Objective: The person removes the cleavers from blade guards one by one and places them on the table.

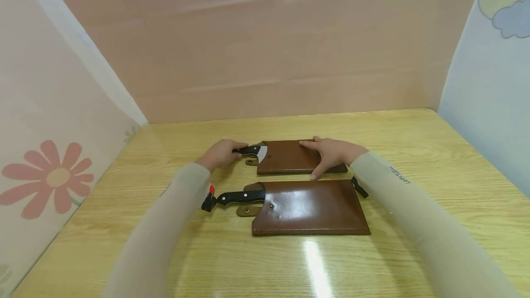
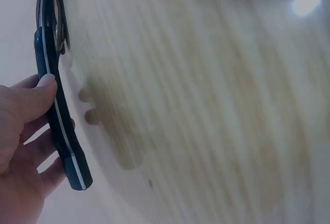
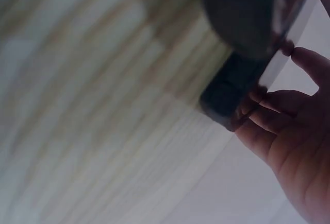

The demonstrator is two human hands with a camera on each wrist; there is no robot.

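Two brown leather sheaths lie on the wooden table (image 1: 414, 151), each with a black-handled knife in it. My left hand (image 1: 225, 151) grips the handle (image 1: 248, 150) of the far knife, and a strip of bare blade (image 1: 262, 152) shows at the mouth of the far sheath (image 1: 285, 156). In the left wrist view my fingers (image 2: 31, 105) curl round that handle (image 2: 56, 110). My right hand (image 1: 327, 156) spans the far sheath, fingers at its far edge and thumb at its near edge. In the right wrist view its fingertips (image 3: 273, 103) touch the dark sheath (image 3: 232, 95).
The near sheath (image 1: 310, 206) lies just in front, its knife handle (image 1: 240, 197) pointing left beside a small red piece (image 1: 211, 190). Pale walls stand at the left, back and right of the table.
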